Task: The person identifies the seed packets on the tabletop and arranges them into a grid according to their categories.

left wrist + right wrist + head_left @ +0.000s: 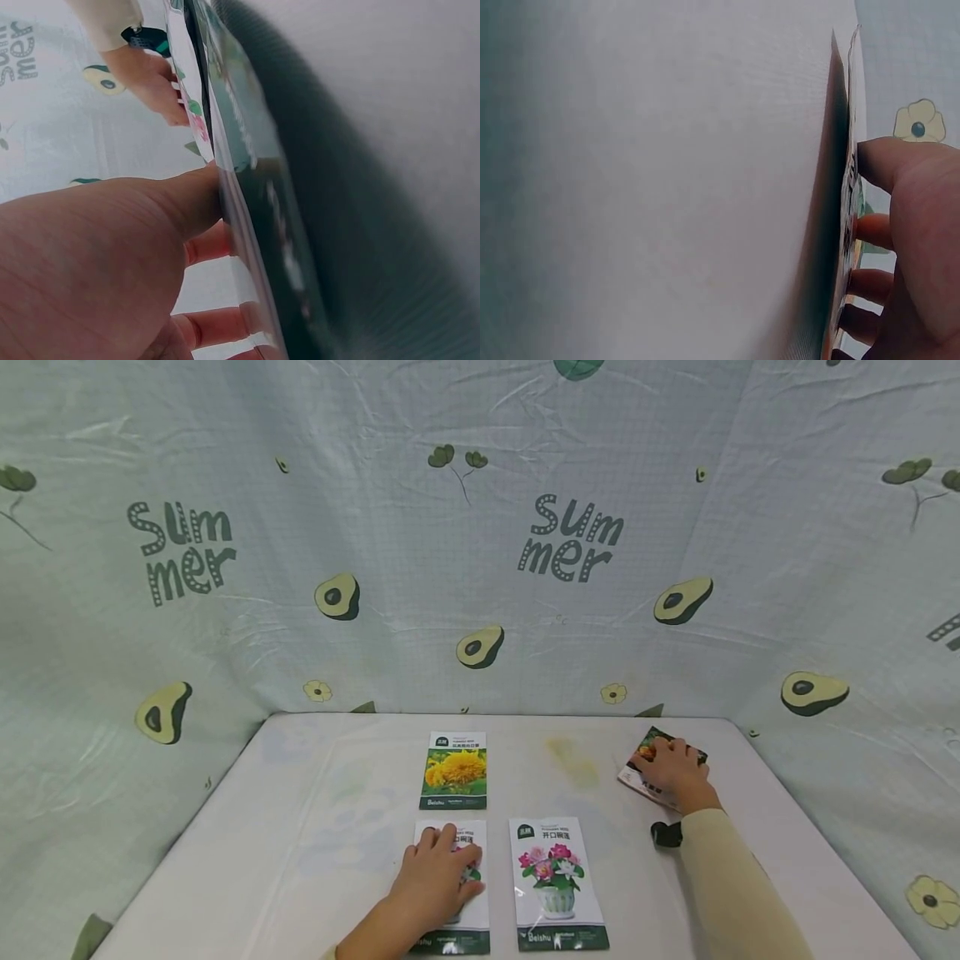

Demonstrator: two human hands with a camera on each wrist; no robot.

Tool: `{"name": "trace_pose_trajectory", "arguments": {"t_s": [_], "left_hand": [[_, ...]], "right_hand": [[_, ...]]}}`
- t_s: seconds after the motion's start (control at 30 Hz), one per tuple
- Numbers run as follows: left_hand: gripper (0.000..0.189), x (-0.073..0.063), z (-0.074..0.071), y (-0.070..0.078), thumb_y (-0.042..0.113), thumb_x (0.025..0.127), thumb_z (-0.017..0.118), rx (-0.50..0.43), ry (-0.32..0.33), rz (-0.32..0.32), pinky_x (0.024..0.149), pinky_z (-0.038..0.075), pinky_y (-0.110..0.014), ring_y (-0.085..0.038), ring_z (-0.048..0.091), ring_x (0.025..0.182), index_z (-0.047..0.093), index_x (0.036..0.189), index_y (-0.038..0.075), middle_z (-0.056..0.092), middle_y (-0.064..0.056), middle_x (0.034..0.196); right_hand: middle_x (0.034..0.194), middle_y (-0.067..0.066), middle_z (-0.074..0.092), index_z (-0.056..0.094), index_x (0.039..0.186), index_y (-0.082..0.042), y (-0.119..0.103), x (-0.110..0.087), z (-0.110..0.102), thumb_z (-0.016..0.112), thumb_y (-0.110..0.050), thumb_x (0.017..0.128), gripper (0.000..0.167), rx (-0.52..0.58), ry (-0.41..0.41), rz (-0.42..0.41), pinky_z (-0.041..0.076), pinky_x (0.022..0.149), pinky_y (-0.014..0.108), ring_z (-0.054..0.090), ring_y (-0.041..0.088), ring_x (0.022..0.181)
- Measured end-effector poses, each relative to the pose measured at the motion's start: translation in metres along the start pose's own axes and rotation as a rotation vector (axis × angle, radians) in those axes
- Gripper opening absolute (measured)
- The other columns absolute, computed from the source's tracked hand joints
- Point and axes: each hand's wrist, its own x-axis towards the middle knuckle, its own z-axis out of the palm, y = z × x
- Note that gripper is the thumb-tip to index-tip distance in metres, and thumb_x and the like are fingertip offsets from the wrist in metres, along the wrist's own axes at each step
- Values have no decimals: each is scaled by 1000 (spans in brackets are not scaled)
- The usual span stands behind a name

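My left hand (431, 881) lies over a flower seed packet (474, 917) at the table's near side, its fingers spread on the front. In the left wrist view, thumb and fingertips touch the packet's (262, 217) face. Far to the right, my right hand (671, 768) rests its fingertips on a slanted, dark-topped packet (636, 778), covering much of its print. The right wrist view has that packet (846, 217) edge-on under the fingers. Between the hands lies a pink-flower seed packet (557, 893); a yellow-flower seed packet (454, 772) lies behind the left one.
All the packets are on a white table (300, 877) with faint coloured stains. Behind and beside it hangs a pale cloth (405, 568) printed with avocados and lettering. A black wrist band (666, 835) shows at my right sleeve.
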Motion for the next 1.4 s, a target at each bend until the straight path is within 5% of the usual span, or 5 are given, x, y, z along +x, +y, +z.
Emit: {"name": "trace_pose_trajectory", "arguments": {"t_s": [1.4], "left_hand": [[40,-1,-2,2,49,90,74,13,11,6,88,46,-57,-35,48,116,70,121,26,55,-9,122]], "right_hand": [[155,33,25,38,153,-3,-30,-10,10,53,-53,102,72,-5,-5,-78,21,112,74,26,55,140]]}}
